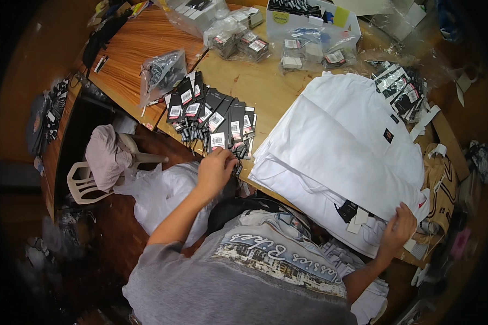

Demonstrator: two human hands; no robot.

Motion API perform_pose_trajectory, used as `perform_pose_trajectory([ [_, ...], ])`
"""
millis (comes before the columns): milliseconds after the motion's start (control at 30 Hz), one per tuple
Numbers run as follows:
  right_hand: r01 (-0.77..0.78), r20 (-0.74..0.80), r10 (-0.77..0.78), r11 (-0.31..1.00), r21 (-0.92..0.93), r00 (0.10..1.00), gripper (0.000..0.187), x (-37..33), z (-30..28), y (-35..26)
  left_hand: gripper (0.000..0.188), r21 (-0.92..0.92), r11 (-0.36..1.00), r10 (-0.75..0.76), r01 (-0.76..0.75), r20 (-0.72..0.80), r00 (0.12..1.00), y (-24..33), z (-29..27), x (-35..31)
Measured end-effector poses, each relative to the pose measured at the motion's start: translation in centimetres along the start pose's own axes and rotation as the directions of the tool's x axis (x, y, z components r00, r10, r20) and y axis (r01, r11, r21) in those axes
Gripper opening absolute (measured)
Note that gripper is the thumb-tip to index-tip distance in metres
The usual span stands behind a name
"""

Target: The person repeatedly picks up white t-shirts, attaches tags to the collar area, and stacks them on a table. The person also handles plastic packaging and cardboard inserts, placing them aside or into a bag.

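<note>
White shirts (331, 130) lie on a wooden table (263, 89) above reddish-brown floor (109, 230).

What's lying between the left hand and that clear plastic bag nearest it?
A spread of black hang tags with dark cords lies between the left hand and the clear plastic bag, as the head view shows.

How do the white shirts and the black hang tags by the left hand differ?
The white shirts are pale cloth, while the hang tags are mostly black with white barcode stickers. The shirts form one broad stack; the tags spread in a smaller, overlapping cluster. Both lie on the tan table.
</note>
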State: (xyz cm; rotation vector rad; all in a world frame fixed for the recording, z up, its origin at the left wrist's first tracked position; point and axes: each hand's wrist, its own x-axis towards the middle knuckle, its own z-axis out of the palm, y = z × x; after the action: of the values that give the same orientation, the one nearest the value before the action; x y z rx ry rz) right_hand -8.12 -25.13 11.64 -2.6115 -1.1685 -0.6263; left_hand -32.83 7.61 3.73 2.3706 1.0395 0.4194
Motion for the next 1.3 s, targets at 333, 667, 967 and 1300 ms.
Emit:
perform_pose_trajectory([
  [333,0.286,-0.04,-0.3,0.846,0.45,0.953,0.018,7.3,3.1,-9.7,0.015,-0.274,0.96,-0.075,0.063,-0.033,0.997,0.1,2.3,3.3],
  [667,-0.019,0.183,-0.374,0.4,0.916,0.909,0.014,10.3,9.7,-17.6,0.028,-0.083,0.935,0.352,-0.345,0.108,0.93,2.7,0.0,7.0],
  [967,-0.024,0.194,-0.359,0.428,0.904,0.913,0.013,10.4,9.3,-16.1,0.029,-0.13,0.908,0.417,-0.397,0.204,0.886,0.5,2.8,8.5],
  [1300,-0.123,0.149,-0.174,0.151,0.981,0.973,0.035,12.5,9.1,-16.6,0.021,-0.907,0.421,0.196,0.016,0.108,0.975,7.1,-2.5,11.4],
])
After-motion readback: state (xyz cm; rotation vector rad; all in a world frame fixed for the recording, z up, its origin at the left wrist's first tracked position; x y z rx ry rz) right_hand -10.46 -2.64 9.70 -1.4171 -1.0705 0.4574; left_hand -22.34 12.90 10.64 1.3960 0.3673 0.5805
